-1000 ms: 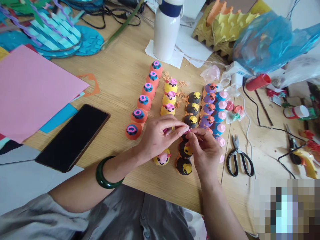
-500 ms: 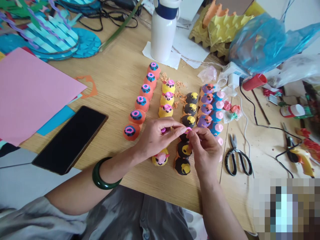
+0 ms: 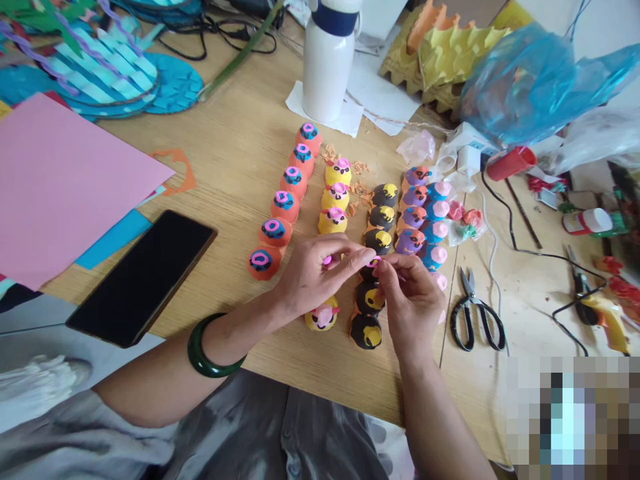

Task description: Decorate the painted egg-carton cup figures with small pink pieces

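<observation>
Between the fingertips of both my hands is a small pink strip of modelling clay (image 3: 373, 262), bent into a curve. My left hand (image 3: 317, 273) pinches one end, and a pink clay lump (image 3: 327, 260) shows by its curled fingers. My right hand (image 3: 411, 290) pinches the other end. Beneath my hands runs a row of black egg-carton cups (image 3: 370, 330) with yellow faces. A row of yellow cups (image 3: 333, 220) with pink clay faces lies partly hidden under my left hand. Further left stands a row of orange cups (image 3: 275, 232) topped with blue and pink clay rings.
Purple cups (image 3: 410, 240) and blue cups (image 3: 434, 232) stand right of the black row. Black-handled scissors (image 3: 470, 310) lie beyond them. A phone (image 3: 143, 277) and pink paper (image 3: 75, 187) are at left. A white bottle (image 3: 327, 67) and yellow egg trays (image 3: 445, 53) stand at the back.
The pink clay between my fingertips has shifted slightly left and down and looks flatter. Both hands keep their pinch in nearly the same place.
</observation>
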### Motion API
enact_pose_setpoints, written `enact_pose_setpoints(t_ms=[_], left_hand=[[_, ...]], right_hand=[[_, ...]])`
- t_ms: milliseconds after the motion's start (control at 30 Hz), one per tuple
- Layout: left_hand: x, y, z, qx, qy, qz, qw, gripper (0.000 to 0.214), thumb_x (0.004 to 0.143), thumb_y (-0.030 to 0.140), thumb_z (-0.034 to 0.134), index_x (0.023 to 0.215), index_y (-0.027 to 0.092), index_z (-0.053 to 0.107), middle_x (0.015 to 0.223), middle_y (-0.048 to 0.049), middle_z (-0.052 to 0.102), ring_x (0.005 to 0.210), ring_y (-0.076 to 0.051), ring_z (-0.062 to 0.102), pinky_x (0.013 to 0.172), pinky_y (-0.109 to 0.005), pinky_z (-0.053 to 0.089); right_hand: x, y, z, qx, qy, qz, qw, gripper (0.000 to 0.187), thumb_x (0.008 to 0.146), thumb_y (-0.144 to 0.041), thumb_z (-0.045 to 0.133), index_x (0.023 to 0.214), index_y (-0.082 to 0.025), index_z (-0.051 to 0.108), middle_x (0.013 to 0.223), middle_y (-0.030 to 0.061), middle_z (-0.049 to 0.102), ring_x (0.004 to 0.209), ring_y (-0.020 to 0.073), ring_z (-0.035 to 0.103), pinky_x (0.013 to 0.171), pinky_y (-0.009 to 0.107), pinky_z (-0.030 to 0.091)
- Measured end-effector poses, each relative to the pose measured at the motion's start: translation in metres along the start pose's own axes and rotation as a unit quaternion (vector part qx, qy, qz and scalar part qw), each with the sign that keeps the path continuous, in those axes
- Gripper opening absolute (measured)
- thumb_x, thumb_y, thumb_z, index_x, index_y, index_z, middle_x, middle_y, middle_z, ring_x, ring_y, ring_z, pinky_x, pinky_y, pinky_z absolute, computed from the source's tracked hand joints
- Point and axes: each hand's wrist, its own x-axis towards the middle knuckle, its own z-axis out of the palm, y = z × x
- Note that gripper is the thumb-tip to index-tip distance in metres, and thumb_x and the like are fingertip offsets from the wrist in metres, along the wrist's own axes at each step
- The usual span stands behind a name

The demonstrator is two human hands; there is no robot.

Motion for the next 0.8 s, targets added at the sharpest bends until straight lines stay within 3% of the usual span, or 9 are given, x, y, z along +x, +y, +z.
enact_pose_setpoints(t_ms=[200, 333, 433, 600, 800], left_hand=[[0.000, -0.010, 0.002, 0.044, 0.008, 0.027, 0.999, 0.018, 0.092, 0.031, 0.069, 0.086, 0.016, 0.078, 0.071, -0.0014, 0.071, 0.058, -0.010, 0.056, 0.054, -0.022, 0.041], [0.000, -0.007, 0.000, 0.011, 0.022, 0.003, 1.000, 0.024, 0.094, 0.037, 0.066, 0.090, 0.017, 0.078, 0.083, -0.0041, 0.077, 0.070, -0.012, 0.066, 0.061, -0.023, 0.047], [0.004, -0.003, -0.005, -0.037, 0.090, -0.014, 0.995, 0.031, 0.097, 0.043, 0.060, 0.094, 0.018, 0.078, 0.080, -0.0045, 0.075, 0.072, -0.013, 0.066, 0.065, -0.023, 0.049], [0.015, -0.007, -0.015, -0.152, 0.225, -0.043, 0.962, 0.042, 0.097, 0.051, 0.057, 0.081, 0.018, 0.077, 0.065, -0.0006, 0.062, 0.050, -0.007, 0.048, 0.049, -0.023, 0.038], [0.021, -0.011, -0.019, -0.215, 0.248, -0.053, 0.943, 0.040, 0.094, 0.053, 0.062, 0.081, 0.019, 0.079, 0.061, 0.0004, 0.057, 0.046, -0.006, 0.037, 0.043, -0.022, 0.030]], right_hand=[[-0.001, 0.004, 0.001, -0.045, -0.020, -0.031, 0.998, 0.012, 0.088, -0.033, 0.070, 0.087, -0.022, 0.070, 0.071, -0.0018, 0.065, 0.055, 0.0099, 0.054, 0.046, 0.022, 0.044], [0.000, 0.003, 0.002, -0.075, -0.004, -0.052, 0.996, 0.012, 0.087, -0.033, 0.071, 0.085, -0.022, 0.070, 0.071, -0.0014, 0.066, 0.060, 0.0116, 0.058, 0.051, 0.024, 0.047], [0.001, -0.001, 0.002, -0.073, 0.011, -0.038, 0.997, 0.013, 0.086, -0.033, 0.071, 0.082, -0.021, 0.071, 0.067, -0.0020, 0.064, 0.059, 0.0113, 0.056, 0.051, 0.024, 0.044], [0.006, -0.014, 0.002, -0.095, -0.023, -0.011, 0.995, 0.014, 0.084, -0.034, 0.073, 0.081, -0.020, 0.073, 0.064, -0.0018, 0.062, 0.056, 0.0107, 0.051, 0.050, 0.024, 0.038], [0.018, -0.020, 0.010, -0.131, -0.084, -0.014, 0.988, 0.016, 0.084, -0.034, 0.072, 0.078, -0.019, 0.074, 0.064, -0.0018, 0.060, 0.055, 0.0097, 0.043, 0.048, 0.024, 0.033]])
